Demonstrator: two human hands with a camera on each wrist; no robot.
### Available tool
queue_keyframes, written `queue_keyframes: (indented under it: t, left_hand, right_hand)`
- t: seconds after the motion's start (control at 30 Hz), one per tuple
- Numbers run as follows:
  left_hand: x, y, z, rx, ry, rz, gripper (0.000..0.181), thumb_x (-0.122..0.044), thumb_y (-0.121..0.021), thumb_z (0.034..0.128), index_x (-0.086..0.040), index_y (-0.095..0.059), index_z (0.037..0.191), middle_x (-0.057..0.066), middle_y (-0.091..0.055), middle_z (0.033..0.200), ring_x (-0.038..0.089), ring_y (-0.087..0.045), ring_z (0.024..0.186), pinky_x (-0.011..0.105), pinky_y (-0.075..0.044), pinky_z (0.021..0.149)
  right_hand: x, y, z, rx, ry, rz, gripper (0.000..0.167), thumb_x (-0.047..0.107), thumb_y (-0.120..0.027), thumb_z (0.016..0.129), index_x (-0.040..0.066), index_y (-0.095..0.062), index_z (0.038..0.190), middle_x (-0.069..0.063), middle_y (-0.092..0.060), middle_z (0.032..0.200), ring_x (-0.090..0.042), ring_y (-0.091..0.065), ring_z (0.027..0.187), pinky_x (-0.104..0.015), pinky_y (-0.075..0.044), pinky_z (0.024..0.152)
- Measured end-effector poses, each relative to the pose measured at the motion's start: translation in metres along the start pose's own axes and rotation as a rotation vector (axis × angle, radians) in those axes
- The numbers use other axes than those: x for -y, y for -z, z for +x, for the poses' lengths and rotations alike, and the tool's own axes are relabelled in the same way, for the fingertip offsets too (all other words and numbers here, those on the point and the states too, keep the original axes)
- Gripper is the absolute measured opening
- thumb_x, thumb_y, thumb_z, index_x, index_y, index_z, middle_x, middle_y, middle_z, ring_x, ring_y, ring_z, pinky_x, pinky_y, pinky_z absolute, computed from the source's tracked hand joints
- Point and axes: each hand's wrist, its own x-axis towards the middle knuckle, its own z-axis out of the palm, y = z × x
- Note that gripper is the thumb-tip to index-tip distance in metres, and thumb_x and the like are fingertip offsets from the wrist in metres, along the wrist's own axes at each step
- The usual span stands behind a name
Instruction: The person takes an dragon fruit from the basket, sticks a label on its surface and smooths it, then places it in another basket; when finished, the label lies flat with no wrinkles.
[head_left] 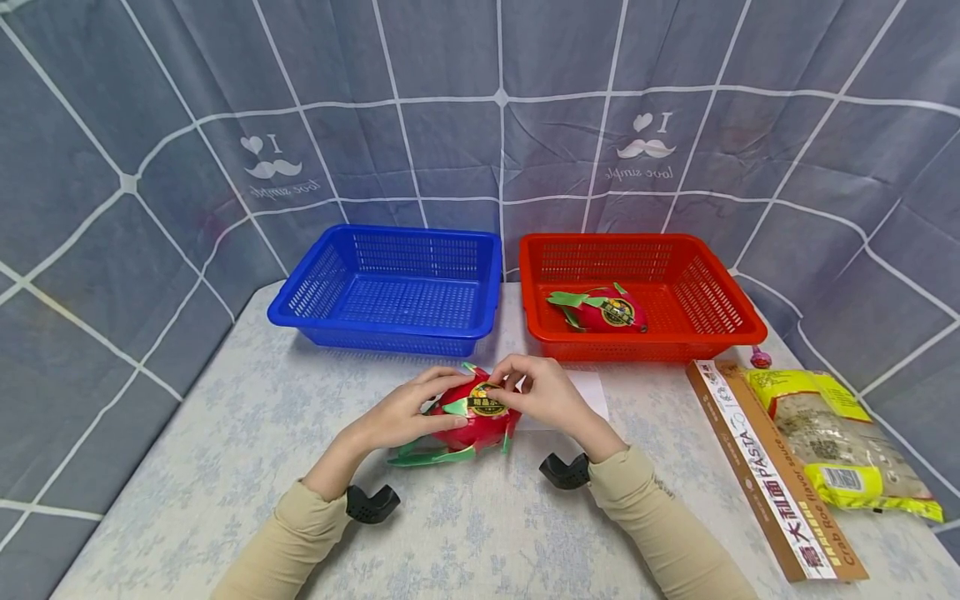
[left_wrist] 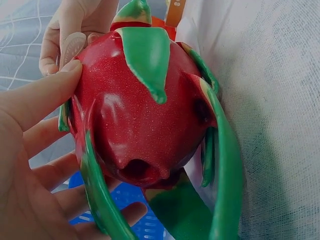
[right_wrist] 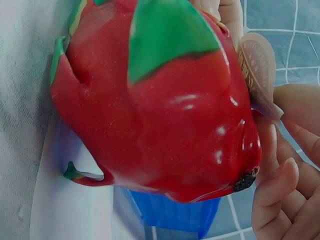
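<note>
A red dragon fruit (head_left: 480, 433) with green leaf tips lies on the table, in front of the gap between the baskets. My left hand (head_left: 408, 408) holds its left side, thumb on the near side and fingers on the far side. A round black-and-gold sticker (head_left: 486, 403) sits on top of the fruit. My right hand (head_left: 551, 393) pinches the sticker's right edge. In the right wrist view, part of the sticker (right_wrist: 257, 62) stands away from the skin, its lower corner at the fingers. The left wrist view shows the fruit's (left_wrist: 145, 120) hollow end.
Behind the hands stand a blue basket (head_left: 382, 340) and a red basket (head_left: 645, 348), the red one holding another stickered dragon fruit (head_left: 595, 317). To the right lie a long pasta box (head_left: 772, 475), a yellow bag (head_left: 843, 442) and a pink lollipop (head_left: 761, 358). White paper (head_left: 590, 390) lies behind the right hand.
</note>
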Motion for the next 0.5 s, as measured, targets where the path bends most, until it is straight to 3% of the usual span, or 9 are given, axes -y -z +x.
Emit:
queue_keyframes:
  t: [0.13, 0.27, 0.37, 0.5]
  left_hand:
    - [0.0, 0.001, 0.0, 0.001, -0.005, -0.005, 0.056, -0.034, -0.067, 0.0873, -0.014, -0.049, 0.137, 0.003, -0.044, 0.137, 0.023, -0.044, 0.124, 0.05, -0.038, 0.097]
    - [0.001, -0.001, 0.0, 0.005, -0.006, -0.036, 0.055, -0.029, -0.067, 0.0873, -0.014, -0.049, 0.137, 0.004, -0.043, 0.138, 0.024, -0.042, 0.125, 0.051, -0.036, 0.098]
    - [-0.003, -0.001, 0.0, -0.001, 0.0, -0.065, 0.053, -0.026, -0.068, 0.0868, -0.013, -0.049, 0.135, 0.005, -0.046, 0.134, 0.024, -0.043, 0.123, 0.05, -0.037, 0.098]
    - [-0.003, -0.002, 0.0, -0.027, 0.033, -0.112, 0.046, -0.029, -0.069, 0.0861, -0.018, -0.049, 0.126, 0.0, -0.051, 0.127, 0.023, -0.045, 0.121, 0.05, -0.037, 0.098]
  right_hand:
    - [-0.003, 0.0, 0.0, 0.024, 0.038, -0.074, 0.008, 0.019, -0.074, 0.082, 0.017, -0.072, 0.089, 0.007, -0.063, 0.088, -0.008, -0.054, 0.074, -0.025, -0.047, 0.06]
    - [-0.007, 0.0, -0.003, 0.073, 0.048, -0.115, 0.016, 0.025, -0.073, 0.082, 0.02, -0.074, 0.097, 0.004, -0.06, 0.103, -0.013, -0.054, 0.093, -0.032, -0.048, 0.077]
    - [-0.012, 0.0, -0.008, 0.117, 0.009, -0.033, 0.024, 0.029, -0.073, 0.082, 0.022, -0.071, 0.106, 0.001, -0.058, 0.114, -0.017, -0.052, 0.108, -0.038, -0.046, 0.087]
    - [-0.019, -0.005, -0.012, 0.134, -0.04, 0.073, 0.035, 0.034, -0.073, 0.083, 0.021, -0.068, 0.114, -0.002, -0.056, 0.126, -0.019, -0.051, 0.116, -0.037, -0.047, 0.089]
